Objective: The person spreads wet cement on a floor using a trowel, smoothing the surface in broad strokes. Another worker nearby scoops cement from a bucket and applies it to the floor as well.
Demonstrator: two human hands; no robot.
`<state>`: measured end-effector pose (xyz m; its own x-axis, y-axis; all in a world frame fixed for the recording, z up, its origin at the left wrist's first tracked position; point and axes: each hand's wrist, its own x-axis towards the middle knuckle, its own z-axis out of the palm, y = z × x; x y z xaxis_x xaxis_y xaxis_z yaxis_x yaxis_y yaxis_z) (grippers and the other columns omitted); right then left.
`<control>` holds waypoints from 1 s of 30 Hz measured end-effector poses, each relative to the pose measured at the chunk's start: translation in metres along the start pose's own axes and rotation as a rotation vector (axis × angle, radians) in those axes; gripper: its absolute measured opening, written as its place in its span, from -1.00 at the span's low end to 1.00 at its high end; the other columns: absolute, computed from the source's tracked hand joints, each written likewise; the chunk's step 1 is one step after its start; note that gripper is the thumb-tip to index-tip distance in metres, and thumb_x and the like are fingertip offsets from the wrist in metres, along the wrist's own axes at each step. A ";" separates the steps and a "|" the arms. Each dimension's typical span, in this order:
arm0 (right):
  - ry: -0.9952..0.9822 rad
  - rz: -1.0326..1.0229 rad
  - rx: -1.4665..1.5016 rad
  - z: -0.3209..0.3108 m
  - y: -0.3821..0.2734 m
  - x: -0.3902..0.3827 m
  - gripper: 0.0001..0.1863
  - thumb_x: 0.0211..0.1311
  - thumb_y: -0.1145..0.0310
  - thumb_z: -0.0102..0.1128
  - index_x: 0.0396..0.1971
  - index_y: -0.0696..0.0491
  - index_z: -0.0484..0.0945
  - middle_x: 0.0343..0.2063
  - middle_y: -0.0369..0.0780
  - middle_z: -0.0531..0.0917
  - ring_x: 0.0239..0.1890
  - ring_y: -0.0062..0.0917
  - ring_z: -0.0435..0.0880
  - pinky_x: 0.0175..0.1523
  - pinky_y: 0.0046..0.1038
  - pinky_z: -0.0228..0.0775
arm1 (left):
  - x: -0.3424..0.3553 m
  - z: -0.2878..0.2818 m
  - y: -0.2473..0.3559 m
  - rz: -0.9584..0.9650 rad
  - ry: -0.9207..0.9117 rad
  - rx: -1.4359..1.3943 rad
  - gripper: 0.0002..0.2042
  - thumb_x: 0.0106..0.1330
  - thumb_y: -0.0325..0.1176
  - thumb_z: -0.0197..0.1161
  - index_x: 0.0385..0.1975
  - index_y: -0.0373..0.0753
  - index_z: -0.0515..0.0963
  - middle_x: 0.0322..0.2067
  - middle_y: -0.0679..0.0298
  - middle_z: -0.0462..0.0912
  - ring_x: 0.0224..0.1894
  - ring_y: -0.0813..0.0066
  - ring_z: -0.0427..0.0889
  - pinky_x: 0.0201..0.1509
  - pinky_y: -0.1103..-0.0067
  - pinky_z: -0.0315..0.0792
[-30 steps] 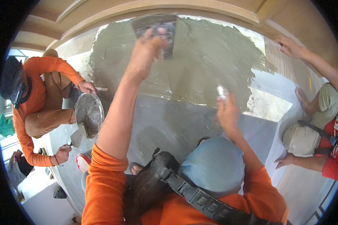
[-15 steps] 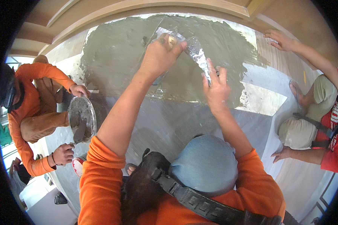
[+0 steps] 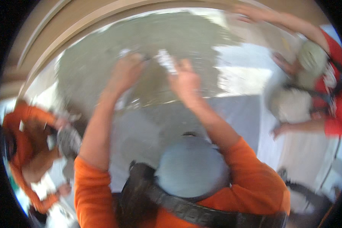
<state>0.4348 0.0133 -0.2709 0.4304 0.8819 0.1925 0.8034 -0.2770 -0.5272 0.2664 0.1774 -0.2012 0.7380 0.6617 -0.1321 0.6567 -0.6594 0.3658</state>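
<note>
Grey wet mortar covers a wide patch of the surface before me. Over its left part, my left hand is closed round the handle of a flat trowel; most of the trowel lies hidden beneath the hand and forearm, and motion smears it. To its right, my right hand grips a putty knife, whose shiny metal blade points up and left toward the trowel. A gap separates the two tools. Whether either blade touches the mortar is too blurred to tell.
At left a co-worker in orange holds a bucket of grey mix. Another person in a red shirt sits at right, one arm reaching across the mortar's far right edge. Wooden trim runs along the far side. A rounded blue-grey cap is below my hands.
My hands have moved left in the picture, and the putty knife's blade has come away from the trowel. The whole view has shifted and blurred. The red-shirted person's raised arm reaches farther inward.
</note>
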 end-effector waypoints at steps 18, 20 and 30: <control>-0.121 0.179 0.159 -0.015 0.008 -0.053 -0.42 0.33 0.33 0.33 0.34 -0.39 0.57 -0.16 -0.20 0.61 -0.22 -0.24 0.73 -0.11 -0.18 0.61 | 0.018 -0.001 0.022 -0.189 -0.314 0.317 -0.69 0.37 -0.19 0.19 -0.15 -0.27 0.75 -0.16 -0.10 0.78 -0.08 -0.14 0.77 0.07 0.15 0.65; -0.179 0.186 0.126 -0.010 0.002 -0.051 -0.42 0.32 0.33 0.33 0.33 -0.44 0.58 -0.15 -0.22 0.60 -0.24 -0.26 0.73 -0.13 -0.17 0.62 | 0.015 0.004 0.020 -0.183 -0.302 0.302 -0.69 0.33 -0.18 0.23 -0.16 -0.27 0.75 -0.19 -0.11 0.78 -0.11 -0.14 0.78 0.05 0.14 0.65; -0.280 0.067 -0.111 -0.019 -0.020 -0.006 -0.49 0.35 0.29 0.32 0.28 -0.38 0.60 -0.10 -0.18 0.59 -0.23 -0.22 0.75 -0.15 -0.16 0.65 | 0.008 0.002 0.031 -0.057 -0.342 0.295 -0.74 0.29 -0.20 0.28 -0.16 -0.17 0.76 -0.25 -0.03 0.80 -0.17 -0.05 0.80 -0.01 0.19 0.67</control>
<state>0.4240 0.0063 -0.2456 0.3663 0.9267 -0.0840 0.8236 -0.3649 -0.4341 0.2934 0.1617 -0.1928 0.6759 0.5767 -0.4590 0.6770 -0.7319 0.0774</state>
